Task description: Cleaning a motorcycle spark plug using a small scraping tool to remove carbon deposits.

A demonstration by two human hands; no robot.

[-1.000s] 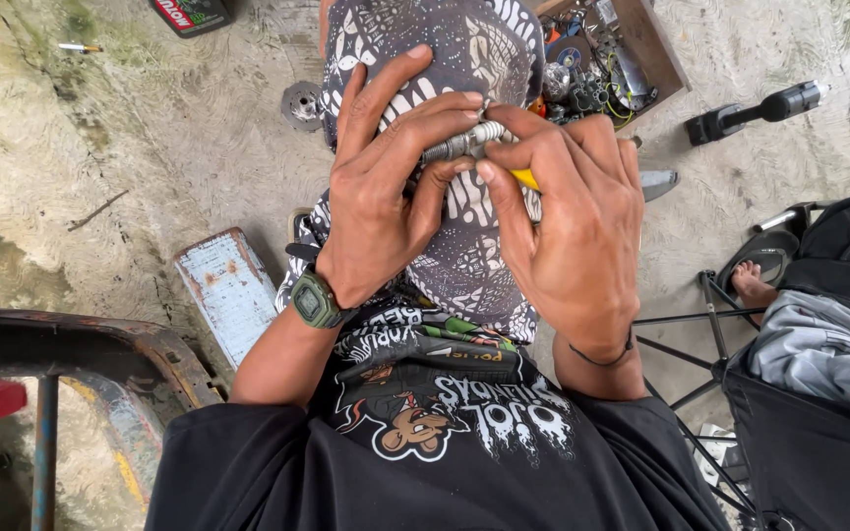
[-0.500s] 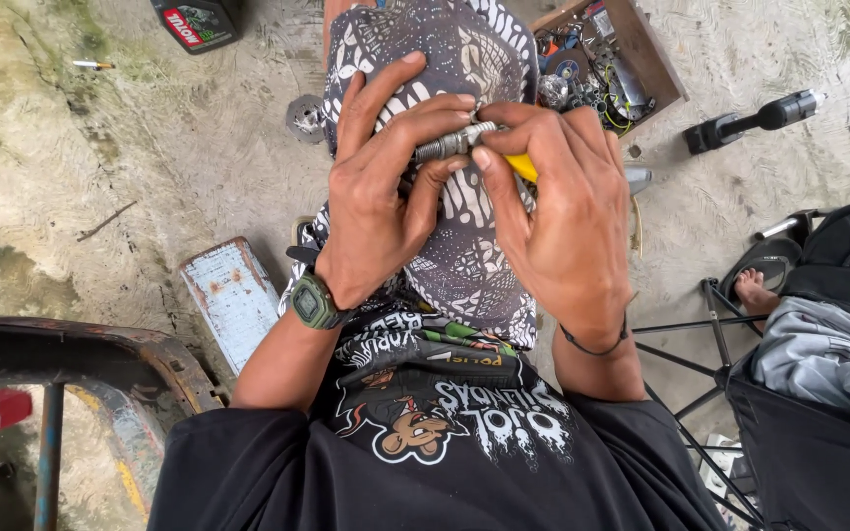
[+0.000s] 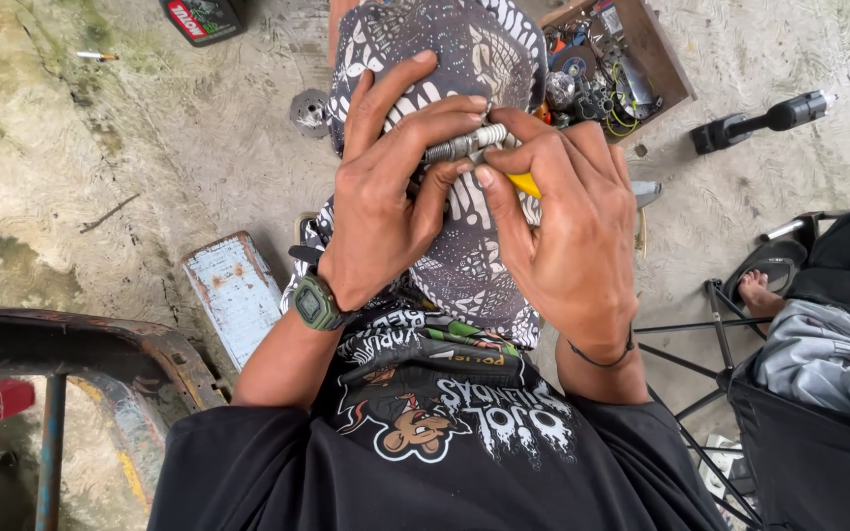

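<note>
Head view:
L hand (image 3: 386,211): fingers curled round small silver threaded metal cylinder part (image 3: 462,145), clamped on it; green digital wristwatch (image 3: 315,302) on wrist.
R hand (image 3: 568,231): closed on yellow-handled tool (image 3: 523,184), tip meeting the part.
Part loc: between both hands, above lap in black-white patterned shorts (image 3: 464,256).
Nearby: open wooden box of small hardware (image 3: 661,59) on concrete floor (image 3: 100,147), upper R; rusty pale-blue metal plate (image 3: 233,295) by L forearm.

The rough, stained concrete floor (image 3: 100,147) carries a wooden box (image 3: 641,49) full of small metal parts and wires at the top, with a black tool (image 3: 764,120) lying just to its right. A dark oil bottle (image 3: 201,18) and a small round metal part (image 3: 309,110) lie farther left. A rusty pale-blue metal plate (image 3: 236,293) lies beside a curved rusty frame (image 3: 91,349), and a red cup (image 3: 2,398) sits at the lower left.
</note>
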